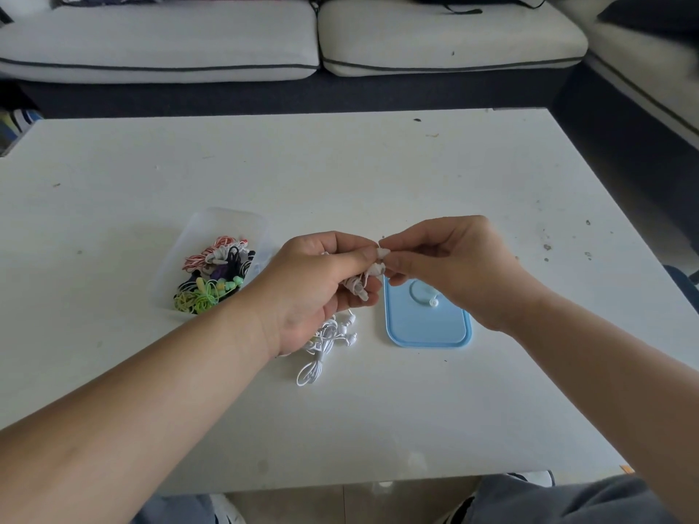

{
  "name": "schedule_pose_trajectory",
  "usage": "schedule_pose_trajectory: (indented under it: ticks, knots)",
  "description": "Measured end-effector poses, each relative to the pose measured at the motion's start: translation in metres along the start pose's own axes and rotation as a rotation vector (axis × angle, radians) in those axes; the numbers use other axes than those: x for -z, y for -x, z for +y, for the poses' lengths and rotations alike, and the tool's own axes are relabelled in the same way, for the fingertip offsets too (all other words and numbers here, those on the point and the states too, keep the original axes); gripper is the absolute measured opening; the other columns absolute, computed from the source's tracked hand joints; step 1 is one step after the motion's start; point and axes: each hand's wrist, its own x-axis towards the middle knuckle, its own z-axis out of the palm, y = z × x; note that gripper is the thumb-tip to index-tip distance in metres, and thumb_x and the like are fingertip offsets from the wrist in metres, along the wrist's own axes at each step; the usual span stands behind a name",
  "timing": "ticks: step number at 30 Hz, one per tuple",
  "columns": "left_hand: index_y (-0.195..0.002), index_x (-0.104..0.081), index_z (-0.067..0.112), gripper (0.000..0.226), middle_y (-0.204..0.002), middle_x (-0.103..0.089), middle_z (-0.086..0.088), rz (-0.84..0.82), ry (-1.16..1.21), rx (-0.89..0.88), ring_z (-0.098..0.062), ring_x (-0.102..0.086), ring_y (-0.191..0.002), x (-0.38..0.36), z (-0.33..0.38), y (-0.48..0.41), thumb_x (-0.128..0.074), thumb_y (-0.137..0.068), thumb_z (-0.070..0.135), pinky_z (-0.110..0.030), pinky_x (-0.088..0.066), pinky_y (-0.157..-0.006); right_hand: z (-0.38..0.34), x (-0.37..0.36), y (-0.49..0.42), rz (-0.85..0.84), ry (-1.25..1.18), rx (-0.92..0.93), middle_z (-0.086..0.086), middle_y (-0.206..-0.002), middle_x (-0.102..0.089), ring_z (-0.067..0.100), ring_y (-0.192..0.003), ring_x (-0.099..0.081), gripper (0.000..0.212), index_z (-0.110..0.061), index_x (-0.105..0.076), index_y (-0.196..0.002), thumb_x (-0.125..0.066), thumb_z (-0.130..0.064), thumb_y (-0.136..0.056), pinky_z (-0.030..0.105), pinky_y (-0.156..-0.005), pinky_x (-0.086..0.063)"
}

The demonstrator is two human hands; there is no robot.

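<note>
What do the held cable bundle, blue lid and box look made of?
The cable bundle: white, rubbery-looking sheathing, soft enough to coil. The blue lid: matte moulded plastic with a raised rim, possibly silicone. The box: frosted translucent plastic; contents show through.

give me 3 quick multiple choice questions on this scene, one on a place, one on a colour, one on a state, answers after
1. Where does the blue lid lie, relative to the clear box?
A. on top of it
B. flat on the table, to its right
C. inside it

2. What colour is the cable bundle that the left hand grips and the right hand pinches?
A. black
B. white
C. green

3. What state is the clear box in?
A. closed
B. open and bare
C. open, with coloured cables inside

Answers:
1 B, the lid rests on the tabletop apart from the box.
2 B, the cable between the fingers is white.
3 C, nothing covers the box and the cables show.
</note>
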Motion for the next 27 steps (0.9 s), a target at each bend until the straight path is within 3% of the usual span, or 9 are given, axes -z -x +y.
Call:
schedule_pose_trajectory:
  ticks: [3,6,9,18,20,23,27]
  knots:
    - [-0.099,-0.074,0.001,0.007,-0.080,-0.069,-0.013,-0.015,0.006,-0.008,-0.020,-0.063,-0.063,0.000,0.001,0.000,-0.067,-0.096,0.003,-0.030,-0.058,-0.063,0.003,0.004,-0.002,-0.057,-0.158,-0.008,0.014,-0.092,-0.079,0.027,-0.081,-0.075,0.014,-0.005,-0.078,-0.102,-0.074,-0.002,-0.088,0.033,-0.077,-0.060]
    - [-0.101,-0.072,0.001,0.008,-0.079,-0.070,-0.012,-0.026,0.029,-0.013,-0.020,-0.064,-0.062,0.001,0.003,0.000,-0.067,-0.095,0.003,-0.030,-0.058,-0.064,0.010,0.005,-0.005,-0.116,-0.303,-0.033,0.023,-0.098,-0.076,0.034,-0.089,-0.073,0.017,0.001,-0.075,-0.107,-0.066,-0.001,-0.093,0.037,-0.082,-0.060]
    - [-0.101,-0.072,0.003,0.007,-0.077,-0.070,-0.011,-0.032,0.026,-0.020,-0.020,-0.064,-0.063,0.000,0.002,0.001,-0.067,-0.096,0.004,-0.032,-0.059,-0.065,0.013,0.005,-0.008,-0.134,-0.390,-0.072,0.022,-0.096,-0.074,0.032,-0.088,-0.072,0.020,0.001,-0.075,-0.104,-0.069,-0.007,-0.086,0.037,-0.081,-0.060]
    - [-0.099,-0.072,0.003,0.007,-0.081,-0.069,-0.012,-0.048,-0.071,-0.013,-0.022,-0.066,-0.069,-0.001,-0.002,0.001,-0.071,-0.093,0.006,-0.032,-0.059,-0.068,0.017,0.017,-0.007,-0.067,-0.383,-0.231,0.017,-0.085,-0.072,0.027,-0.073,-0.070,0.034,0.004,-0.073,-0.102,-0.080,-0.009,-0.072,0.032,-0.072,-0.061]
    - [-0.101,-0.072,0.002,0.008,-0.080,-0.070,-0.011,-0.032,-0.072,0.001,-0.021,-0.066,-0.068,-0.003,-0.005,-0.001,-0.071,-0.094,0.005,-0.032,-0.059,-0.066,0.019,0.023,-0.005,-0.012,-0.258,-0.252,0.017,-0.082,-0.073,0.027,-0.070,-0.070,0.023,0.003,-0.074,-0.097,-0.081,-0.011,-0.081,0.032,-0.071,-0.061]
    - [-0.105,-0.070,0.000,0.012,-0.078,-0.069,-0.012,-0.035,-0.101,0.035,-0.019,-0.066,-0.066,-0.004,-0.009,-0.001,-0.070,-0.094,0.005,-0.030,-0.059,-0.065,0.031,0.033,-0.003,0.084,0.239,-0.277,0.011,-0.074,-0.075,0.023,-0.061,-0.071,0.014,-0.005,-0.074,-0.082,-0.079,-0.017,-0.087,0.029,-0.065,-0.061]
    - [-0.097,-0.072,0.003,0.005,-0.079,-0.070,-0.012,-0.061,-0.079,0.062,-0.020,-0.068,-0.066,-0.007,-0.010,0.000,-0.070,-0.094,0.005,-0.030,-0.060,-0.065,0.051,0.031,-0.002,-0.002,0.671,-0.289,0.003,-0.075,-0.073,0.025,-0.073,-0.072,0.009,-0.017,-0.073,-0.076,-0.074,-0.020,-0.085,0.034,-0.069,-0.059]
